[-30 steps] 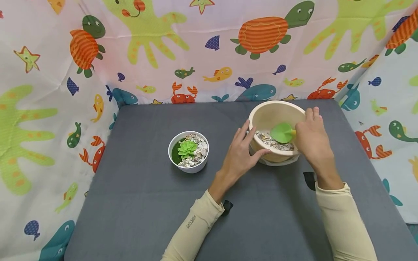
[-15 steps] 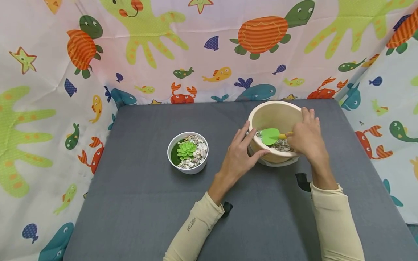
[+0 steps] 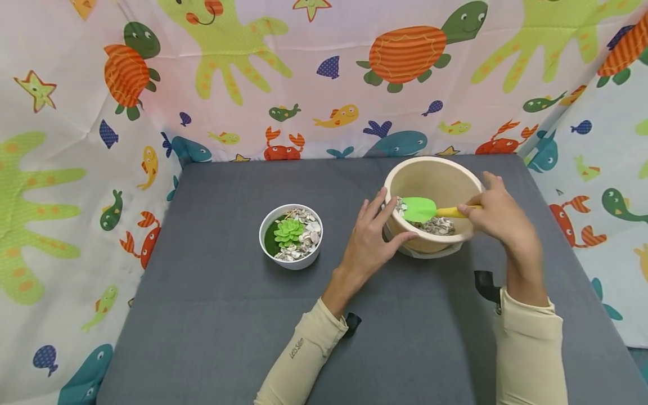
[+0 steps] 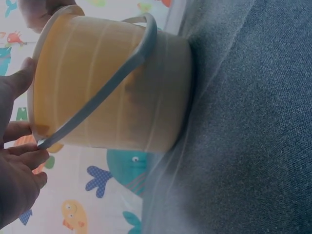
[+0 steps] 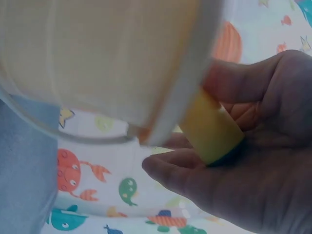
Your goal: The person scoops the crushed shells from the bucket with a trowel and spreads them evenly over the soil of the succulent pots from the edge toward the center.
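A cream bucket (image 3: 430, 245) stands at the back right of the table, with small pale shells (image 3: 436, 226) in its bottom. My left hand (image 3: 369, 236) holds its rim from the left, thumb at the front; in the left wrist view the fingers lie by the pivot of the grey carrying handle (image 4: 117, 75). My right hand (image 3: 501, 216) grips the yellow handle (image 5: 212, 129) of a toy shovel over the right rim. The shovel's green blade (image 3: 420, 210) is inside the bucket over the shells, near the left wall, and a few shells show at its tip.
Left of the bucket stands a white pot (image 3: 297, 263) with a green succulent (image 3: 289, 232), shells and a green patch inside. Both are on a grey cloth-covered table (image 3: 217, 270). A curtain (image 3: 304, 62) printed with sea animals surrounds the back and sides.
The shovel's blade has moved left across the bucket, and more of its yellow handle shows. My right hand went left, then back to the right. The left hand keeps its place.
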Demonstrator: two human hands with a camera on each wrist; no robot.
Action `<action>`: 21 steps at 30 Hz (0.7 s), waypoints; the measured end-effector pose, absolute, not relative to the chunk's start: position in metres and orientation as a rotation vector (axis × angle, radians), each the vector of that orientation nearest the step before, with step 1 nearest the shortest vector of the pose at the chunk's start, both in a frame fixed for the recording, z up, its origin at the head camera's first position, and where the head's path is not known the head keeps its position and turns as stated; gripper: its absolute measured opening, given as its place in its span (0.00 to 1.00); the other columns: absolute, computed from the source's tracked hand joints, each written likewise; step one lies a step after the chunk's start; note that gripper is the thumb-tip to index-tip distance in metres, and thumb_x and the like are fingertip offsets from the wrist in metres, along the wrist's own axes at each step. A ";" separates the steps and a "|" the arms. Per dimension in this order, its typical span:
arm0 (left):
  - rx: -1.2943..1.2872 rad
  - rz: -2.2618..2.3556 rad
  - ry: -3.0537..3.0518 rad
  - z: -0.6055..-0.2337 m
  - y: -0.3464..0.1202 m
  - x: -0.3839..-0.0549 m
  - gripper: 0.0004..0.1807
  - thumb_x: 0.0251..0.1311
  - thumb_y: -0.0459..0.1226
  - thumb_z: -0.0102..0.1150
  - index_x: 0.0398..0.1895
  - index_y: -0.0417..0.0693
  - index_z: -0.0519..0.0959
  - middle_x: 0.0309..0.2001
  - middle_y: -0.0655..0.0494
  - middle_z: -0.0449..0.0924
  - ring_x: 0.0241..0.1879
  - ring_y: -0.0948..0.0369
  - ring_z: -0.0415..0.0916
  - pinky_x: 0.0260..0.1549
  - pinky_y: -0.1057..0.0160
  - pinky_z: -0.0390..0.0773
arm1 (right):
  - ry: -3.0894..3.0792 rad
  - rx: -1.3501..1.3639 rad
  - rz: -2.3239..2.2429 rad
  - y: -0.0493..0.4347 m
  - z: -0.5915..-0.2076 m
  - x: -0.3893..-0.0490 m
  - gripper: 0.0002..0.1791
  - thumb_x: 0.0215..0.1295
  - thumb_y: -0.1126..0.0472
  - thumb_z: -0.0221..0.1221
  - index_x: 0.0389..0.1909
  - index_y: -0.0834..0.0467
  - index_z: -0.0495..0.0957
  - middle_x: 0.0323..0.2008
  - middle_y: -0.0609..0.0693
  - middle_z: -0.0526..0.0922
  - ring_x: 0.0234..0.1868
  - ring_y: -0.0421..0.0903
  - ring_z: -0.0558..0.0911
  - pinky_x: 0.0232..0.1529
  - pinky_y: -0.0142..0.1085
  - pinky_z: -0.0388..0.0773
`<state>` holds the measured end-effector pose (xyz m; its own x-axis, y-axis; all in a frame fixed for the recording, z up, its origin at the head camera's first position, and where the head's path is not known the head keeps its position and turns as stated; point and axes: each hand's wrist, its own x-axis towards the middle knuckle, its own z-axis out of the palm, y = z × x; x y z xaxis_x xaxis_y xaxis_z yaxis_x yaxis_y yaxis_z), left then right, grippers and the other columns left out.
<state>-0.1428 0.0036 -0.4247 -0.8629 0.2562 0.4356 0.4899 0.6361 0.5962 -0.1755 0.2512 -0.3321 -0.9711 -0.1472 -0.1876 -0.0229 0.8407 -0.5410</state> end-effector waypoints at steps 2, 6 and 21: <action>-0.602 -1.075 -2.543 -0.425 0.003 -0.142 0.44 0.60 0.55 0.74 0.75 0.43 0.72 0.79 0.42 0.64 0.79 0.52 0.65 0.82 0.47 0.56 | 2.793 -0.115 -0.847 0.255 -0.328 -0.172 0.23 0.73 0.64 0.57 0.51 0.84 0.78 0.79 0.81 0.41 0.79 0.82 0.43 0.70 0.80 0.52; -0.595 -1.084 -2.539 -0.426 0.001 -0.141 0.44 0.60 0.54 0.74 0.75 0.43 0.72 0.79 0.42 0.64 0.80 0.48 0.62 0.82 0.45 0.55 | 2.789 -0.075 -0.893 0.259 -0.322 -0.165 0.25 0.75 0.62 0.55 0.54 0.85 0.77 0.80 0.80 0.40 0.79 0.82 0.45 0.67 0.81 0.55; -0.527 -1.045 -2.567 -0.414 -0.017 -0.136 0.45 0.62 0.55 0.72 0.78 0.46 0.68 0.79 0.43 0.65 0.83 0.48 0.56 0.83 0.43 0.53 | 2.881 -0.019 -0.840 0.265 -0.300 -0.142 0.28 0.79 0.57 0.52 0.56 0.83 0.76 0.81 0.76 0.43 0.79 0.81 0.47 0.62 0.79 0.61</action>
